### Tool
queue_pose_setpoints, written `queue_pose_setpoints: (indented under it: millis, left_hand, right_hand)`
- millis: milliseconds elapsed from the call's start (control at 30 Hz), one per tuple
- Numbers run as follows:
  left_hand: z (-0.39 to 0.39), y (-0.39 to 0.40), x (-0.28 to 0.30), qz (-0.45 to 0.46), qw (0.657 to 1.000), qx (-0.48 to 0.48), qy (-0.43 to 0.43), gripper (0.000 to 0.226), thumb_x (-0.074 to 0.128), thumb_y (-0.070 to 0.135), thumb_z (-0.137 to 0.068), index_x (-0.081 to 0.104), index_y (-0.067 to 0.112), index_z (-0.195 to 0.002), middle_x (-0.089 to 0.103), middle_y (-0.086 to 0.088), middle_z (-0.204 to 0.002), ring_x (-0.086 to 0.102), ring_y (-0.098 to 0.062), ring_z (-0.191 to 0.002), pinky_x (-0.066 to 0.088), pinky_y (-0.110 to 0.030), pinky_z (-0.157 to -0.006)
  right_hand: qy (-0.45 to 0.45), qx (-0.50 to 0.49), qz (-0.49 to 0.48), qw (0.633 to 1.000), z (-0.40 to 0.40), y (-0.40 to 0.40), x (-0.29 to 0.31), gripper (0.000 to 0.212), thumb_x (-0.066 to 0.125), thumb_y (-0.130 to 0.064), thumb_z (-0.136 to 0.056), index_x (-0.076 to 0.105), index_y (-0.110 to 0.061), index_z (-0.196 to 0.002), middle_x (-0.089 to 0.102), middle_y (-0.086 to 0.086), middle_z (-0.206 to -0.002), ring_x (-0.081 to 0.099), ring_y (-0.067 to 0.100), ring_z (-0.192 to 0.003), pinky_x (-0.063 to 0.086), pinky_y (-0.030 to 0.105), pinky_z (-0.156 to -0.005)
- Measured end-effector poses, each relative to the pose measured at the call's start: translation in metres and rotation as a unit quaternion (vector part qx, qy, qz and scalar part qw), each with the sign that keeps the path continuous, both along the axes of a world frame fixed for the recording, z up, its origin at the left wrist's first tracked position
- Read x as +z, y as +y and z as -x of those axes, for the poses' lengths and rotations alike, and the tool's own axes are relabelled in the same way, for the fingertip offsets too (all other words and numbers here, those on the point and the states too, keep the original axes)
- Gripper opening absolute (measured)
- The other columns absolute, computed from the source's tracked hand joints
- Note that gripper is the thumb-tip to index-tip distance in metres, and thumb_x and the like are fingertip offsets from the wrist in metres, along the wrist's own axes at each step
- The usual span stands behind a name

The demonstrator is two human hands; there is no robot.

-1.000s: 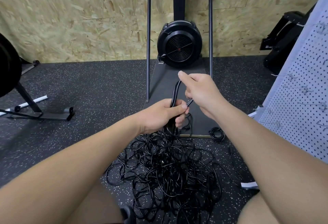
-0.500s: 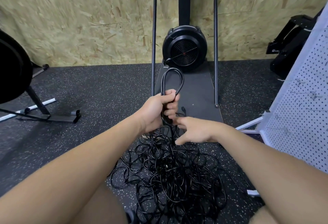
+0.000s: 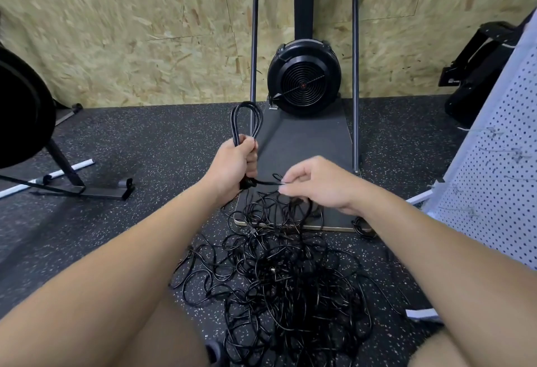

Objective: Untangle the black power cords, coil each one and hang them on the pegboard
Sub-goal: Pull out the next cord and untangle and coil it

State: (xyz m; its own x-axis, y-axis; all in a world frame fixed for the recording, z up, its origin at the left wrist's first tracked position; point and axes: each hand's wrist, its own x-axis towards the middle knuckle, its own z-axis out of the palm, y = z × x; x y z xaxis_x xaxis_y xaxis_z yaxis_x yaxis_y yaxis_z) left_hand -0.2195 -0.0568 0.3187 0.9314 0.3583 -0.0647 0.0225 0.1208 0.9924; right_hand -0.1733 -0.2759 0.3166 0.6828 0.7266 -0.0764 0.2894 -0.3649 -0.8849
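Both forearms come in bare from the lower corners, no sleeves, no watch, no rings or bands on the left hand (image 3: pixel 232 163) or the right hand (image 3: pixel 319 186). Bare knees show low in the frame; the fingernails look short, though blur softens them.

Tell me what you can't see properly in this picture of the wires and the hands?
Head view only:
- How many cords make up the tangled pile: strands overlap too thickly to count.
- The bottom of the coil: hidden inside the left hand.
- What the right hand pinches: a thin cord end, partly covered by fingers.
- Pegboard hooks: small and blurred; the board is cut off by the right edge.
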Motion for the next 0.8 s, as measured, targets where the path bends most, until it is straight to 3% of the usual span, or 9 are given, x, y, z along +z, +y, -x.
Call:
queue_pose_setpoints:
  millis: [100,167,233,367,433,500,533,667,800]
  left_hand:
    - [0.0,-0.006,0.002,-0.023,1.0,-0.009,0.01,0.029,0.048,0.014,-0.113,0.053,0.02,-0.085,0.033,0.006,-0.066,0.025,-0.013,-0.056,0.022,-0.026,-0.05]
    - [0.003,-0.015,0.002,-0.041,0.999,-0.026,0.017,0.035,0.052,0.014,-0.11,0.054,0.024,-0.077,0.038,0.003,-0.065,0.029,-0.015,-0.057,0.023,-0.027,-0.048]
    - [0.008,-0.028,0.002,-0.037,0.997,-0.051,0.032,0.039,0.057,0.024,-0.111,0.053,0.024,-0.072,0.046,0.0,-0.063,0.036,-0.017,-0.056,0.026,-0.029,-0.05]
    - [0.014,-0.045,0.001,0.024,0.992,-0.106,0.068,0.078,0.044,0.085,-0.099,0.048,0.017,-0.064,0.053,-0.005,-0.063,0.048,-0.021,-0.059,0.038,-0.035,-0.064]
    - [0.017,-0.049,0.002,0.043,0.987,-0.143,0.066,0.088,0.037,0.099,-0.089,0.051,0.015,-0.066,0.055,-0.006,-0.066,0.047,-0.02,-0.06,0.039,-0.036,-0.065]
    - [0.021,-0.056,0.005,0.02,0.984,-0.163,0.07,0.089,0.042,0.097,-0.088,0.06,0.011,-0.073,0.054,-0.005,-0.068,0.046,-0.017,-0.06,0.039,-0.033,-0.065]
    - [0.023,-0.06,0.005,0.014,0.984,-0.165,0.07,0.082,0.046,0.09,-0.093,0.062,0.011,-0.073,0.053,-0.004,-0.066,0.044,-0.016,-0.059,0.039,-0.03,-0.063]
    - [0.024,-0.064,0.005,0.016,0.984,-0.176,0.035,0.056,0.055,0.049,-0.112,0.055,0.012,-0.07,0.047,-0.004,-0.061,0.04,-0.014,-0.053,0.038,-0.026,-0.056]
    - [0.022,-0.062,0.005,0.041,0.982,-0.185,-0.01,0.041,0.055,0.036,-0.115,0.06,0.002,-0.093,0.048,-0.01,-0.07,0.039,-0.02,-0.058,0.039,-0.028,-0.057]
  right_hand:
    - [-0.004,0.034,-0.115,0.993,0.007,0.002,0.017,0.012,0.077,-0.022,-0.103,0.084,-0.013,-0.101,0.068,0.0,-0.075,0.052,0.018,-0.07,0.048,0.031,-0.072]
    - [0.045,0.033,-0.196,0.979,0.01,0.004,0.02,0.017,0.069,-0.015,-0.108,0.082,-0.004,-0.104,0.061,0.005,-0.077,0.042,0.023,-0.067,0.046,0.031,-0.067]
    - [0.07,0.027,-0.216,0.973,0.01,0.005,0.02,0.023,0.063,-0.015,-0.111,0.08,0.0,-0.106,0.059,0.008,-0.08,0.035,0.023,-0.063,0.044,0.03,-0.06]
    - [0.06,-0.013,-0.188,0.98,0.013,0.01,0.016,0.03,0.062,-0.023,-0.112,0.077,-0.001,-0.1,0.063,0.008,-0.078,0.039,0.02,-0.057,0.041,0.031,-0.054]
    - [0.054,-0.072,-0.152,0.984,0.015,0.011,0.015,0.039,0.067,-0.035,-0.109,0.073,-0.002,-0.088,0.063,0.005,-0.069,0.053,0.018,-0.053,0.04,0.034,-0.053]
    - [0.047,-0.127,-0.092,0.986,0.015,0.009,0.015,0.05,0.073,-0.048,-0.103,0.07,-0.006,-0.075,0.071,-0.001,-0.064,0.076,0.015,-0.066,0.041,0.033,-0.054]
    - [0.05,-0.149,-0.072,0.985,0.014,0.008,0.013,0.052,0.076,-0.053,-0.099,0.07,-0.009,-0.071,0.075,-0.003,-0.066,0.079,0.013,-0.071,0.041,0.032,-0.054]
    - [0.061,-0.149,-0.013,0.987,0.007,0.002,0.01,0.037,0.078,-0.052,-0.093,0.084,-0.019,-0.078,0.069,-0.003,-0.067,0.061,0.014,-0.063,0.048,0.027,-0.061]
    - [0.206,-0.023,-0.058,0.977,-0.003,-0.009,0.009,0.026,0.069,-0.046,-0.105,0.073,-0.022,-0.094,0.083,0.002,-0.107,0.079,0.023,-0.107,0.052,0.035,-0.097]
